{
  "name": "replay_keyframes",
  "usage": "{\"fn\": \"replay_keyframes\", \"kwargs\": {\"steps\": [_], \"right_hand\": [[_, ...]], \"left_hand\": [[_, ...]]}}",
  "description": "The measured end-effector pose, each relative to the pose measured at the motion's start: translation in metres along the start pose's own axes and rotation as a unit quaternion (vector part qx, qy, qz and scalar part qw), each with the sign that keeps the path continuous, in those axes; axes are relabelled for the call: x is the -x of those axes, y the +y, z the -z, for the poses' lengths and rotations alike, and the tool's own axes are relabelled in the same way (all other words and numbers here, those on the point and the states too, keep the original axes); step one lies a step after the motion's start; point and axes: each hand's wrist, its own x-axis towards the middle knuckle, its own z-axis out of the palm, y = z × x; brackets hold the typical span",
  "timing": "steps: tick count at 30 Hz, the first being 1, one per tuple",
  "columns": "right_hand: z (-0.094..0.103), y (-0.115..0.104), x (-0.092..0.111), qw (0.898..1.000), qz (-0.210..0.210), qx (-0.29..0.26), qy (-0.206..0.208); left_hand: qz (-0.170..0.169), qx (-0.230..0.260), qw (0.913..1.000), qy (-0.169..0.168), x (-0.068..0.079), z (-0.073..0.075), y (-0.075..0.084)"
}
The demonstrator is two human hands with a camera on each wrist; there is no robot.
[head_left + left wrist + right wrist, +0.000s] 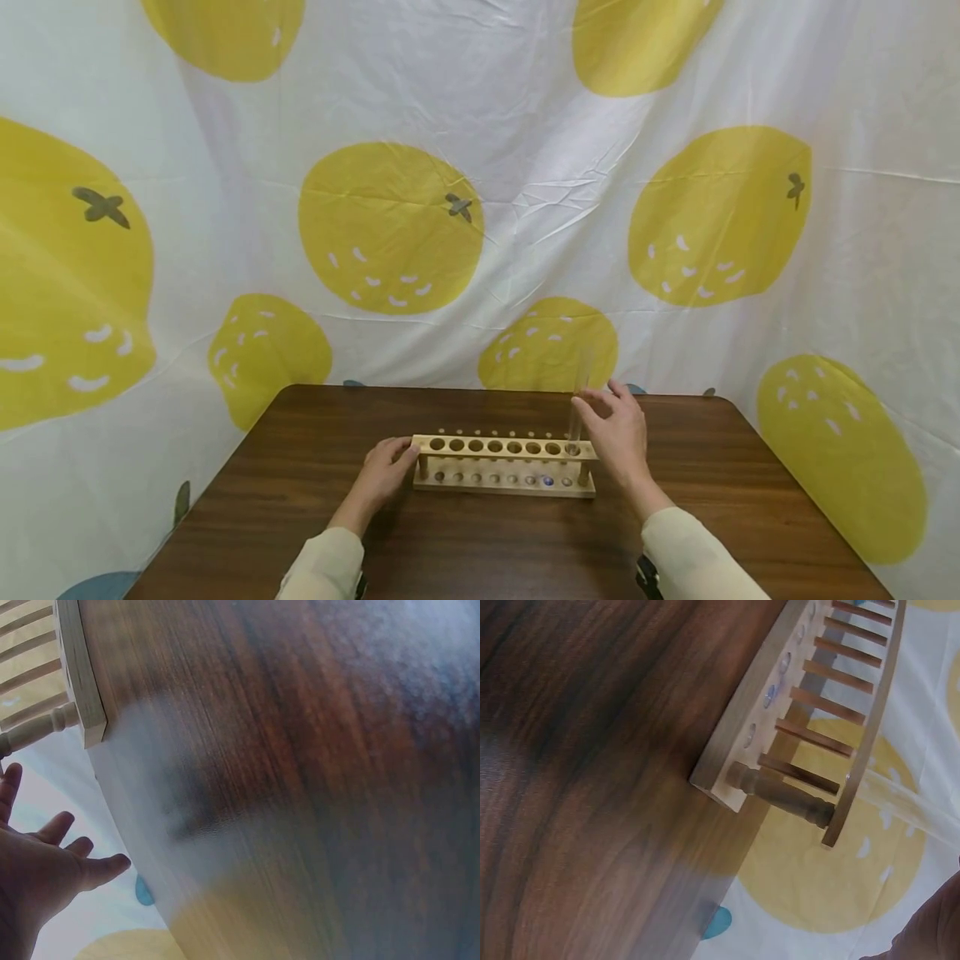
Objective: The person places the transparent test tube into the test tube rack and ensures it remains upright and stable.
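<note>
A wooden test tube rack (504,489) stands on the table, with a row of holes along its upper shelf. My left hand (384,475) holds the left end of that shelf, its thumb at the front corner. In the left wrist view, the other fingers (54,827) are spread beside the rack. My right hand (619,432) pinches a clear glass test tube (581,400) over the rack's right end. The tube is nearly upright, its lower end at the rightmost hole. In the right wrist view, the tube (907,804) meets the upper shelf, and little of the hand shows.
Small round recesses line the rack's base; one near the right shows blue (548,481). A row of pegs runs behind the shelf. The dark wooden table (480,550) ends at a white cloth (525,250) printed with yellow fruit.
</note>
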Motion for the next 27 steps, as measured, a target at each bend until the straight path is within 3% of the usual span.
{"fn": "replay_keyframes", "kwargs": {"steps": [18, 27], "right_hand": [[-0.006, 0.02, 0.023, 0.998, -0.034, -0.003, -0.051], [-0.016, 0.03, 0.033, 0.998, -0.044, -0.018, -0.043]], "left_hand": [[0.012, 0.007, 0.9998, -0.011, 0.0, 0.0, -0.001], [0.004, -0.001, 1.0, -0.007, 0.002, 0.001, 0.0]]}}
